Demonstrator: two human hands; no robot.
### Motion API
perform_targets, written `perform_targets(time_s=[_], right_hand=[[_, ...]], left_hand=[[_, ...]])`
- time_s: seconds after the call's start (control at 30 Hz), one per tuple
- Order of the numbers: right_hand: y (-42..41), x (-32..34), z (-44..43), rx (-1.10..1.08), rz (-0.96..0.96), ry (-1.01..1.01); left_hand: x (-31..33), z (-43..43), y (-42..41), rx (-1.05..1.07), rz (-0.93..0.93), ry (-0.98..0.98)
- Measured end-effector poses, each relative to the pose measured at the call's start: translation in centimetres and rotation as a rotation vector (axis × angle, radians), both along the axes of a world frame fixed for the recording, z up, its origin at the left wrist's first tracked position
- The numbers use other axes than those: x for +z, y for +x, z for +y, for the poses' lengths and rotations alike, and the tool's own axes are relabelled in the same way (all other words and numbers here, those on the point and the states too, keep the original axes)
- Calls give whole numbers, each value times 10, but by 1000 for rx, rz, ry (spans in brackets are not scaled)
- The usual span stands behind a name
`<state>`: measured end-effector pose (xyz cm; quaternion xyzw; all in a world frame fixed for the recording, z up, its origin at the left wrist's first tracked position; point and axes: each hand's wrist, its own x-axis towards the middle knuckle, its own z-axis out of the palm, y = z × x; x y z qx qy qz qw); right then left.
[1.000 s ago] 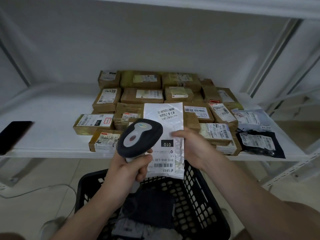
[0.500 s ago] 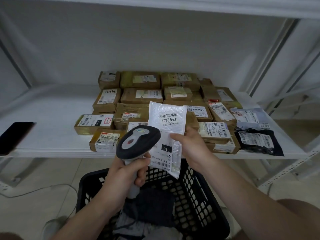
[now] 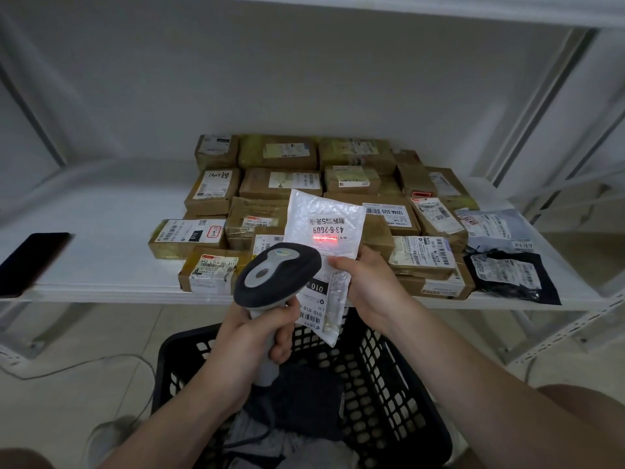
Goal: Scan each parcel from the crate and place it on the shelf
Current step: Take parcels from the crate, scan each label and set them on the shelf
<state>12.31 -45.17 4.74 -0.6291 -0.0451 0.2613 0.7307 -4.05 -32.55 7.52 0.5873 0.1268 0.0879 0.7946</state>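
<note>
Shelf (image 3: pixel 101 262) bears boxes (image 3: pixel 280 184), crate (image 3: pixel 399 384) parcels (image 3: pixel 304 397); left grip (image 3: pixel 250 333) clasps scanner (image 3: pixel 277 272), right grip (image 3: pixel 368 282) pinches pouch (image 3: pixel 324 225).

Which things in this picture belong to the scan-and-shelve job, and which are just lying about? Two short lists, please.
Job in hand: white parcel, held by the right hand; scanner, gripped by the left hand; black crate; shelf; shelved parcels.
Lying about: dark phone on the shelf; cable on the floor.

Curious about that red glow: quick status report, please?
Left hand grips scanner. Right hand pinches parcel, red beam on it. Crate below; bare shelf at left, nothing in the way.
</note>
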Motion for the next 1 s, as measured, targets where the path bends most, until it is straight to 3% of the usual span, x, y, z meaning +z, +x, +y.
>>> perform_targets(time_s=[0.43, 0.67, 1.0], right_hand=[[-3, 7, -1, -11, 10, 2], [5, 21, -13, -164, -3, 24], [7, 32, -18, -199, 32, 64]], left_hand=[[-2, 4, -2, 16, 5, -42], [-5, 18, -2, 118, -23, -40], [-5, 14, -7, 17, 8, 33]])
